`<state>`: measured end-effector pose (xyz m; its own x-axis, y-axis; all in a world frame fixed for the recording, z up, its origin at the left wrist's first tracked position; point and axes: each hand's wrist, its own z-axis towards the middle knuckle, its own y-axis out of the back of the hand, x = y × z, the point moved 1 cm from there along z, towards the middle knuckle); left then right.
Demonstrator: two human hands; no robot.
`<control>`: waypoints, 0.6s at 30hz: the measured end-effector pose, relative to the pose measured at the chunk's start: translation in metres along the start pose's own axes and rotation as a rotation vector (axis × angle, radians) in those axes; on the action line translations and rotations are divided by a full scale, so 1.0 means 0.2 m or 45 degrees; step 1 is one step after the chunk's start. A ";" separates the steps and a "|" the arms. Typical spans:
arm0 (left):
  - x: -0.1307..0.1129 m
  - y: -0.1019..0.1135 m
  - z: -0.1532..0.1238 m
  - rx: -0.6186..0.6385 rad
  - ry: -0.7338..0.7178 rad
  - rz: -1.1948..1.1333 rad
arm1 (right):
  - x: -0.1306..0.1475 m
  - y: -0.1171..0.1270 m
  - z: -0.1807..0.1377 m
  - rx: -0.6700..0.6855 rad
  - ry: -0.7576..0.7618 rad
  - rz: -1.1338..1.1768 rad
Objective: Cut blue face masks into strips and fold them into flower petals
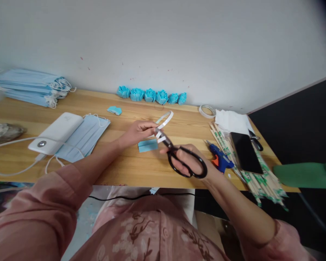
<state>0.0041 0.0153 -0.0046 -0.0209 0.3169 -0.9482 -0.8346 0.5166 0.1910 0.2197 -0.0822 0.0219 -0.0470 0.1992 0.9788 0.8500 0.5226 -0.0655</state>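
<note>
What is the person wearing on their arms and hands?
Both arms wear loose, dusty-pink fabric sleeves: the left sleeve and the right sleeve end short of the wrists, leaving the forearms bare. The left hand and right hand wear no gloves.

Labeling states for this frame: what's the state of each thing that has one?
scissors, gripped in right hand, blades at the white strip
white strip, looped, pinched in left hand
phone, screen dark, lying on the sticks
glue gun, lying on its side
power bank, cable attached
tape roll, lying flat
</note>
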 end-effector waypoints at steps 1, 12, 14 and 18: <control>0.00 0.01 0.00 -0.033 0.020 0.043 | 0.00 -0.02 -0.01 0.056 -0.038 -0.018; -0.04 -0.01 0.04 -0.125 0.122 0.222 | -0.18 0.05 -0.15 -0.236 0.152 0.253; -0.06 -0.03 0.04 -0.101 0.127 0.114 | -0.18 0.06 -0.17 -0.281 0.176 0.269; -0.08 -0.06 0.04 -0.094 0.107 -0.138 | -0.17 0.05 -0.19 -0.252 0.206 0.247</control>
<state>0.0190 0.0105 0.0100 0.0279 0.1928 -0.9808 -0.8725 0.4836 0.0702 0.2503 -0.1144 -0.0042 0.1967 0.1369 0.9709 0.9211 0.3134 -0.2308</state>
